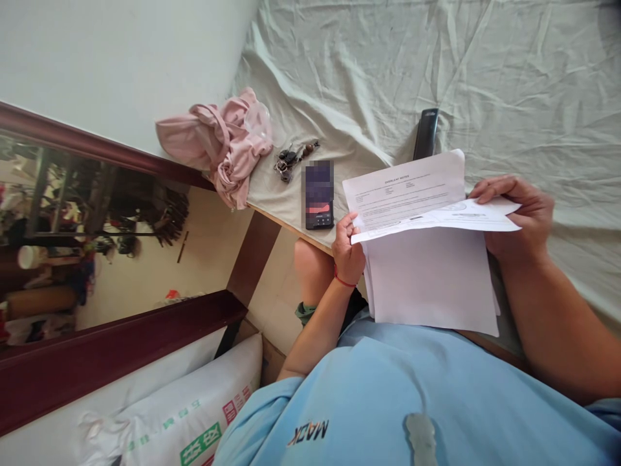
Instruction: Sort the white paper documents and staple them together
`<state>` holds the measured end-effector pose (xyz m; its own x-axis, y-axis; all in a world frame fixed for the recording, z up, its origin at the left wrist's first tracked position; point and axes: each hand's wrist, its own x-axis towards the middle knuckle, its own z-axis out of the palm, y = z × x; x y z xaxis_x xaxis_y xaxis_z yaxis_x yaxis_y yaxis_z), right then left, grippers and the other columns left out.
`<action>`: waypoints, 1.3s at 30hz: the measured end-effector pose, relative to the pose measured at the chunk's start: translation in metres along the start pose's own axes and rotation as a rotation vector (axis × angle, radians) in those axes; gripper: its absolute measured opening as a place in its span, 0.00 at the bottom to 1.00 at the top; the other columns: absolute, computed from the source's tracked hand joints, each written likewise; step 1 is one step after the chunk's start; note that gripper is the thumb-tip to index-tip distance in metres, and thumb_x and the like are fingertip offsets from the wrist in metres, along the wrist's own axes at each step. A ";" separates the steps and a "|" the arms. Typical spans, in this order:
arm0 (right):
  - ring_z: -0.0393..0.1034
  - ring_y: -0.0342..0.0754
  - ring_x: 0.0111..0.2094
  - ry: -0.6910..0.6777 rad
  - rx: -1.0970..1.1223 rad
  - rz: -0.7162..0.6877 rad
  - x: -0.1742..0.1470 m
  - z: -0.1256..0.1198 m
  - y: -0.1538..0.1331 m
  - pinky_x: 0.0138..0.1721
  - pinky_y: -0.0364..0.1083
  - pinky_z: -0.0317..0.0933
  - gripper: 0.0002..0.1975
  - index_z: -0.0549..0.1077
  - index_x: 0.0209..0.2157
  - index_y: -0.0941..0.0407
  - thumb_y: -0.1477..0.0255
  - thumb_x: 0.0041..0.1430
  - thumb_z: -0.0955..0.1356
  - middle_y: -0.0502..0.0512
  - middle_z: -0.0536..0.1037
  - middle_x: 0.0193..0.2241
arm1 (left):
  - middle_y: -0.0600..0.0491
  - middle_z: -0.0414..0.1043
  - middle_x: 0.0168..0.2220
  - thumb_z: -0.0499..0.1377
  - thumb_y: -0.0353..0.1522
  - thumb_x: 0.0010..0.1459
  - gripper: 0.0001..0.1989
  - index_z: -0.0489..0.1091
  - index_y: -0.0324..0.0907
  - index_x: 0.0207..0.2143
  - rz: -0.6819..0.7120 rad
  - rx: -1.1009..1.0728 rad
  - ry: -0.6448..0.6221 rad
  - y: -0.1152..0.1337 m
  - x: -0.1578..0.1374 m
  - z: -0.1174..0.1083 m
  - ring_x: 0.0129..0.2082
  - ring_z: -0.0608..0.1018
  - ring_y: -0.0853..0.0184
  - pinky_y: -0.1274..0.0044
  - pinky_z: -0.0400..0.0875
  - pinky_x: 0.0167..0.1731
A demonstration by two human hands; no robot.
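Observation:
My left hand (349,249), with a red cord on its wrist, pinches the left edge of a stack of paper sheets (431,278). A printed sheet headed "OVERLEAF NOTES" (402,184) rises at the back of the stack. Across it lies a bent or folded printed sheet (456,217), its right end gripped by my right hand (526,217). Fingers of my right hand curl over the top of that sheet; its thumb is mostly hidden. The lower sheets hang over my lap and show blank white sides.
Left of the papers, a phone (319,194) with a lit screen lies on the bed sheet (524,84). Near it are keys (286,162) and a pink cloth (233,142). Behind the papers is a black oblong object (427,133). A framed mirror (208,239) and white sack (194,408) stand left.

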<state>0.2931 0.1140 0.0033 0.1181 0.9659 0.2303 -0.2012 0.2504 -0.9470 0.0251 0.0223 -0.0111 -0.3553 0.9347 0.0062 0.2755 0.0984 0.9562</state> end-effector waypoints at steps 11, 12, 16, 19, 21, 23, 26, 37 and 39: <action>0.69 0.50 0.35 0.016 -0.023 0.026 0.000 0.001 0.000 0.41 0.49 0.59 0.07 0.81 0.25 0.52 0.76 0.40 0.72 0.52 0.78 0.28 | 0.47 0.79 0.48 0.57 0.35 0.64 0.22 0.67 0.46 0.60 0.022 -0.013 -0.018 -0.003 0.000 -0.001 0.50 0.82 0.58 0.66 0.78 0.50; 0.70 0.50 0.35 0.008 -0.015 0.021 0.000 0.000 0.000 0.41 0.49 0.59 0.08 0.81 0.26 0.52 0.77 0.40 0.72 0.53 0.78 0.29 | 0.47 0.79 0.48 0.58 0.35 0.64 0.22 0.67 0.46 0.60 0.021 -0.019 -0.016 -0.004 0.000 -0.001 0.50 0.82 0.58 0.66 0.78 0.50; 0.70 0.50 0.35 -0.007 0.004 0.007 -0.001 -0.001 0.002 0.42 0.49 0.58 0.09 0.81 0.27 0.54 0.78 0.40 0.71 0.54 0.78 0.29 | 0.46 0.79 0.51 0.57 0.35 0.64 0.22 0.66 0.46 0.60 0.015 -0.024 -0.023 -0.005 -0.001 -0.001 0.52 0.82 0.57 0.66 0.77 0.51; 0.70 0.50 0.35 0.001 -0.025 0.011 -0.001 -0.001 0.002 0.41 0.49 0.59 0.08 0.81 0.26 0.52 0.77 0.41 0.71 0.53 0.78 0.29 | 0.46 0.79 0.52 0.57 0.35 0.64 0.22 0.66 0.46 0.60 0.012 -0.017 -0.019 -0.005 -0.001 -0.001 0.51 0.82 0.58 0.67 0.77 0.51; 0.69 0.50 0.35 0.007 -0.040 0.017 -0.001 -0.001 0.001 0.41 0.50 0.59 0.08 0.81 0.26 0.51 0.76 0.40 0.71 0.52 0.78 0.29 | 0.46 0.79 0.50 0.56 0.34 0.64 0.21 0.66 0.46 0.60 0.013 -0.014 -0.014 -0.005 -0.001 -0.001 0.51 0.82 0.58 0.67 0.77 0.51; 0.69 0.51 0.35 0.005 -0.040 0.021 -0.001 -0.001 0.000 0.40 0.50 0.59 0.09 0.81 0.26 0.51 0.76 0.39 0.71 0.52 0.78 0.29 | 0.47 0.79 0.49 0.56 0.34 0.65 0.21 0.66 0.46 0.60 0.020 -0.007 -0.017 -0.005 -0.001 -0.001 0.52 0.82 0.58 0.67 0.77 0.51; 0.70 0.50 0.34 0.004 -0.023 0.011 0.000 0.000 0.000 0.41 0.50 0.59 0.08 0.81 0.26 0.52 0.76 0.39 0.71 0.53 0.78 0.28 | 0.46 0.79 0.50 0.55 0.35 0.65 0.21 0.66 0.46 0.60 0.035 0.000 -0.021 -0.005 -0.001 -0.001 0.53 0.82 0.58 0.67 0.77 0.51; 0.70 0.50 0.35 -0.006 -0.002 -0.003 0.000 0.000 0.001 0.41 0.49 0.58 0.09 0.81 0.27 0.52 0.77 0.40 0.72 0.53 0.78 0.29 | 0.47 0.79 0.51 0.57 0.36 0.65 0.21 0.67 0.47 0.60 0.020 -0.024 -0.019 -0.006 -0.001 -0.002 0.53 0.82 0.57 0.66 0.77 0.51; 0.70 0.50 0.35 -0.005 0.000 -0.001 0.000 0.000 0.002 0.41 0.49 0.58 0.08 0.81 0.26 0.53 0.77 0.40 0.72 0.53 0.78 0.29 | 0.47 0.79 0.51 0.56 0.36 0.65 0.21 0.67 0.47 0.60 0.013 -0.017 -0.018 -0.006 -0.001 -0.002 0.53 0.82 0.57 0.66 0.78 0.51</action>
<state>0.2931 0.1148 0.0018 0.1135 0.9659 0.2326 -0.2008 0.2516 -0.9468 0.0223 0.0203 -0.0162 -0.3355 0.9419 0.0136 0.2646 0.0804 0.9610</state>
